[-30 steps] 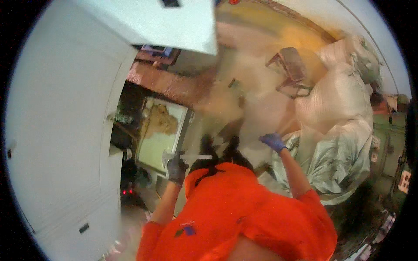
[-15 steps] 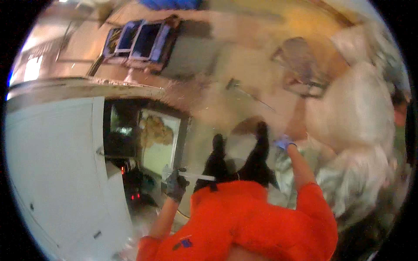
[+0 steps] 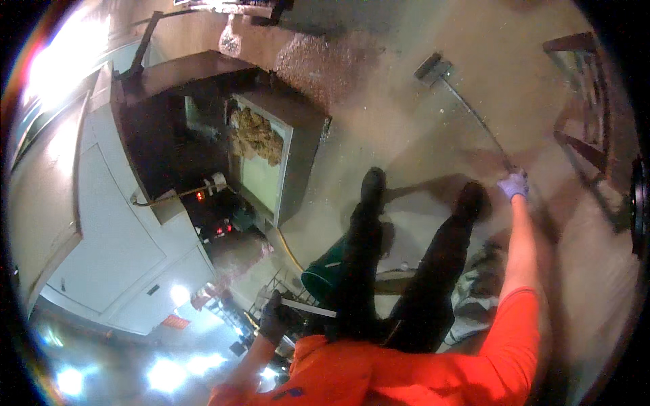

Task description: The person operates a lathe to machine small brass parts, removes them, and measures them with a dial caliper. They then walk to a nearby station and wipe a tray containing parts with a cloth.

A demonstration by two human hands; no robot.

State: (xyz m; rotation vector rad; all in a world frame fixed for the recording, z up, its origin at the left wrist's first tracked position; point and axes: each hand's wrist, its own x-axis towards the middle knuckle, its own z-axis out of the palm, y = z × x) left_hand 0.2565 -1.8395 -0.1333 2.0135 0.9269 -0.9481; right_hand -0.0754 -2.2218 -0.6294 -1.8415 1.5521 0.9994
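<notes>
My right hand (image 3: 514, 185), in a purple glove, closes on the near end of a long-handled broom (image 3: 472, 115). The broom slants away to the far left, its flat rectangular head on the floor. Low on my left side, my left hand (image 3: 273, 322) wears a dark glove and grips a long, pale, flat strip (image 3: 309, 308). That strip points right, toward my legs; its exact kind is unclear. Part of the left fingers is hard to see against the dark surroundings.
To the left stands a large pale cabinet (image 3: 112, 223) beside an open-fronted dark machine with a light-panelled box (image 3: 261, 177) holding brownish material. A dark green bucket (image 3: 323, 274) is next to my leg. At right is a dark frame (image 3: 586, 101). Pale granules (image 3: 315, 64) cover some floor.
My right hand has reached forward and right and taken hold of the broom handle. The left hand still keeps the pale strip low. My view has shifted, bringing the green bucket into sight.
</notes>
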